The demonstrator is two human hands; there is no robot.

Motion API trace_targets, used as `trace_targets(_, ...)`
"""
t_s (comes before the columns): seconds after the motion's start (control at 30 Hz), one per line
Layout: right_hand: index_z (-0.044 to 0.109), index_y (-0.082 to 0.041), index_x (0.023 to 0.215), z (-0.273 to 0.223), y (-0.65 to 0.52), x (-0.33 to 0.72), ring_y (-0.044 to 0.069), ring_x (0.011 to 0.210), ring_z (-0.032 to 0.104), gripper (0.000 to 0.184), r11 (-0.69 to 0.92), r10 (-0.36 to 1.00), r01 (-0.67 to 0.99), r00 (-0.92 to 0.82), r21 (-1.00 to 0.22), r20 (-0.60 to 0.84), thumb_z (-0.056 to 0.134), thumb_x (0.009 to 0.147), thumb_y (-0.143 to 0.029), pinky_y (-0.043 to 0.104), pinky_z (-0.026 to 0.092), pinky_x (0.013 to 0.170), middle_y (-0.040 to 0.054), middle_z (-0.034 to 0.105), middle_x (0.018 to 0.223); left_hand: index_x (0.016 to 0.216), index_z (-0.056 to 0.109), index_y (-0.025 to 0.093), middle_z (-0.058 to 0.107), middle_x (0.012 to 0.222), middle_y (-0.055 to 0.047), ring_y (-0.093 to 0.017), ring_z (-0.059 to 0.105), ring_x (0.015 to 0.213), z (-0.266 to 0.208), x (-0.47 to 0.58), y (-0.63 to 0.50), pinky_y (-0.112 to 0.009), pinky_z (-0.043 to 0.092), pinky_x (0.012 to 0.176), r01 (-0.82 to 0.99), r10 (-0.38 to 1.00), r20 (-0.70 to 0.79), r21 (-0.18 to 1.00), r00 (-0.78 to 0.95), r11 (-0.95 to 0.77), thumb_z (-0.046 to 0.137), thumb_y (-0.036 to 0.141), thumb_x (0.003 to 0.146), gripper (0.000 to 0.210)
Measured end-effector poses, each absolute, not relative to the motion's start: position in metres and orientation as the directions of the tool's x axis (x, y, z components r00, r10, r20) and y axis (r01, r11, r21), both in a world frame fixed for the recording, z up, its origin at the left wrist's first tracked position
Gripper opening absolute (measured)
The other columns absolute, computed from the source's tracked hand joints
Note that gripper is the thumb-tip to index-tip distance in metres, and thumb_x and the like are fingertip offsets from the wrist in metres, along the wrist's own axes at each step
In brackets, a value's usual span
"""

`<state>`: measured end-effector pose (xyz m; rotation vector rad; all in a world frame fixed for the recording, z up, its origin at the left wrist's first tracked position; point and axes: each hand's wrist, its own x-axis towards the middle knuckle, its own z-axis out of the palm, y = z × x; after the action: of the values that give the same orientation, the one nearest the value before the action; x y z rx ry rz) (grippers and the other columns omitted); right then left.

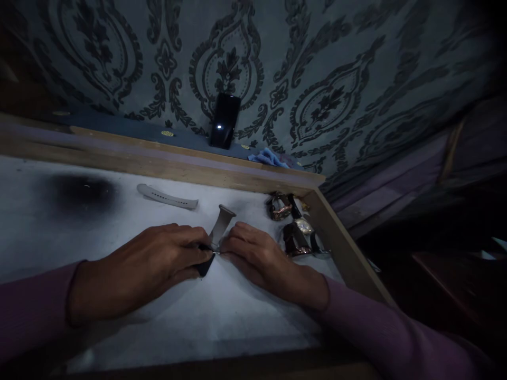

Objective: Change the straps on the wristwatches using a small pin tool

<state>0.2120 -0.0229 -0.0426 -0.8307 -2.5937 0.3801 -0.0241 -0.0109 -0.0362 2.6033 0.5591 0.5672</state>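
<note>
My left hand (pixel 152 261) is closed on a small dark watch case (pixel 206 268), steadying it just above the white sheet. A grey strap piece (pixel 222 221) rises from the far end of the case, between my two hands. My right hand (pixel 263 258) is closed, its fingertips pinched beside the joint of strap and case. A thin shiny metal bit (pixel 216 253) shows at those fingertips; most of what they hold is hidden. Beyond my left hand, a loose grey strap half (pixel 168 199) with a row of holes lies flat.
Several wristwatches (pixel 295 237) lie in the tray's right corner. A raised wooden rim (pixel 336 232) borders the white-lined surface (pixel 130 338). Behind it, a dark phone (pixel 225 120) leans against the patterned wall, near a blue cloth (pixel 269 157). The light is dim.
</note>
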Motion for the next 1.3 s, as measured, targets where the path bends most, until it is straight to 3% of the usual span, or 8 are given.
trace_targets(0.17, 0.061, -0.014, 0.092, -0.0453, -0.0212, 0.2130, 0.020, 0.086, 0.057, 0.018, 0.762, 0.626, 0.492, -0.727, -0.422, 0.283, 0.044, 0.098, -0.015, 0.034, 0.051, 0.075, 0.0095, 0.062, 0.086, 0.109, 0.061, 0.021, 0.064, 0.109, -0.004, -0.019, 0.062, 0.091, -0.0371, -0.0260, -0.0114, -0.031, 0.050, 0.078, 0.339, 0.486, 0.226, 0.476, 0.844, -0.811, 0.050, 0.025, 0.098, 0.017)
trace_targets(0.37, 0.061, -0.014, 0.091, -0.0454, -0.0216, 0.2132, 0.019, 0.080, 0.056, 0.016, 0.776, 0.614, 0.487, -0.728, -0.401, 0.304, 0.046, 0.097, -0.014, 0.032, 0.050, 0.072, 0.0083, 0.062, 0.084, 0.117, 0.060, 0.020, 0.066, 0.102, -0.003, -0.016, 0.063, 0.087, -0.0359, -0.0261, -0.0121, -0.028, 0.051, 0.079, 0.349, 0.504, 0.218, 0.498, 0.836, -0.794, 0.052, 0.024, 0.096, 0.022)
trace_targets(0.63, 0.062, -0.013, 0.090, -0.0440, -0.0213, 0.2130, 0.020, 0.083, 0.056, 0.020, 0.769, 0.619, 0.489, -0.731, -0.413, 0.287, 0.044, 0.098, -0.014, 0.034, 0.050, 0.074, 0.0106, 0.063, 0.085, 0.100, 0.065, 0.019, 0.067, 0.107, -0.003, -0.016, 0.065, 0.089, -0.0335, -0.0249, -0.0110, -0.028, 0.052, 0.082, 0.333, 0.485, 0.239, 0.477, 0.841, -0.813, 0.052, 0.025, 0.096, 0.015)
trace_targets(1.1, 0.062, -0.012, 0.094, -0.0407, -0.0239, 0.2104, 0.020, 0.087, 0.056, 0.018, 0.763, 0.622, 0.484, -0.732, -0.429, 0.279, 0.044, 0.098, -0.013, 0.034, 0.052, 0.076, 0.0102, 0.062, 0.090, 0.108, 0.063, 0.020, 0.065, 0.110, -0.004, -0.017, 0.064, 0.092, -0.0337, -0.0251, -0.0106, -0.030, 0.052, 0.082, 0.312, 0.473, 0.234, 0.499, 0.849, -0.808, 0.046, 0.029, 0.100, 0.021)
trace_targets(1.3, 0.062, -0.014, 0.093, -0.0442, -0.0232, 0.2121, 0.020, 0.088, 0.058, 0.015, 0.749, 0.637, 0.482, -0.713, -0.454, 0.294, 0.048, 0.097, -0.015, 0.034, 0.053, 0.078, 0.0099, 0.064, 0.089, 0.110, 0.059, 0.020, 0.063, 0.102, -0.002, -0.016, 0.061, 0.087, -0.0323, -0.0250, -0.0120, -0.027, 0.048, 0.076, 0.344, 0.493, 0.195, 0.506, 0.848, -0.791, 0.053, 0.023, 0.097, 0.015)
